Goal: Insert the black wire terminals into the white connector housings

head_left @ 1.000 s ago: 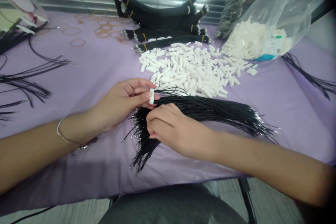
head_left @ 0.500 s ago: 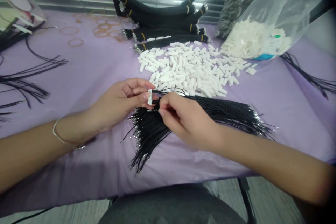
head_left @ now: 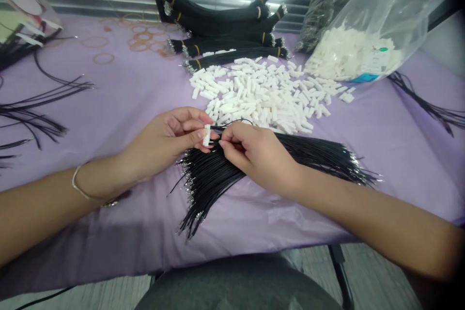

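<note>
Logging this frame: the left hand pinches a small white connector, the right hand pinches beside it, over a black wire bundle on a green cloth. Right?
Not quite: the head view shows the cloth is purple, not green. Otherwise yes: the left hand pinches the small white connector, the right hand pinches beside it, over the black wire bundle.
</note>
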Tool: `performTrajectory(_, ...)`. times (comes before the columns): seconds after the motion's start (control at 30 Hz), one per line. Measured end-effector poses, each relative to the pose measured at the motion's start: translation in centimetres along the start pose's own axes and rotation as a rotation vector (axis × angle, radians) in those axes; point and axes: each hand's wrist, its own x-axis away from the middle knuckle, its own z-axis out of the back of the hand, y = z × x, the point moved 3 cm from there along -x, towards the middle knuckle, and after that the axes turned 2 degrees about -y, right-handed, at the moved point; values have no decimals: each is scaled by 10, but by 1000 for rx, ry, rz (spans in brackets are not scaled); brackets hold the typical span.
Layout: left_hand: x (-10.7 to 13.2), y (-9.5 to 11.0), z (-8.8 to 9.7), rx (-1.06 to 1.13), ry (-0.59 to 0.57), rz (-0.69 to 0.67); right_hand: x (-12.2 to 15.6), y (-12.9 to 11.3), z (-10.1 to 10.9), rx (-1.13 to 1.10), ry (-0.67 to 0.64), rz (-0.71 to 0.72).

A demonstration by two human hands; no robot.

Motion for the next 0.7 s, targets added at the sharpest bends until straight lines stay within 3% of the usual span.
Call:
performTrajectory(0.33,0,1,-1,28,-3,1,0,0,-3,50,10,13)
performTrajectory(0.5,-1,0,0,52,-19,-31,-2,-3,-7,229,-46,13)
performTrajectory(0.57,-2,0,0,81,-23,-23,2,-10,-4,302,-3,95)
performTrajectory(0.63,-1,1,-1,136,0,-17,9,-22,0,326,74,266)
performTrajectory(0.7,3,5,-2,207,46,-39,18,-32,-2,287,60,447)
